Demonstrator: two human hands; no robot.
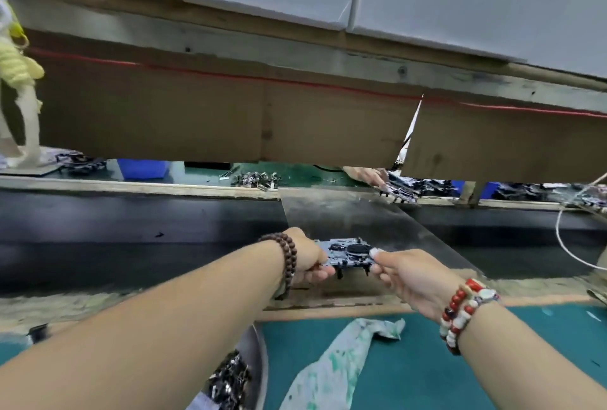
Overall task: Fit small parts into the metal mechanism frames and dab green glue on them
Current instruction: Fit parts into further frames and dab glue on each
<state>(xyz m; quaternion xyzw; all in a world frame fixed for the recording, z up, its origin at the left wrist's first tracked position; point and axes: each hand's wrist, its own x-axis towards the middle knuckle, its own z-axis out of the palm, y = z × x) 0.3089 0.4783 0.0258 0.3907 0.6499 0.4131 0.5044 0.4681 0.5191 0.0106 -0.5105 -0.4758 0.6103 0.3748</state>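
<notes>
A metal mechanism frame with a black round wheel on top is held out over the dark conveyor belt, above a clear slanted plate. My left hand grips its left end with curled fingers. My right hand pinches its right end between thumb and fingers. Both arms are stretched forward. A metal bowl with several small dark parts sits near me under my left forearm.
A rag stained with green glue lies on the green mat. A cardboard screen hangs above the belt. Beyond it lie heaps of frames, blue bins and another person's hand. A white cable loops at the right.
</notes>
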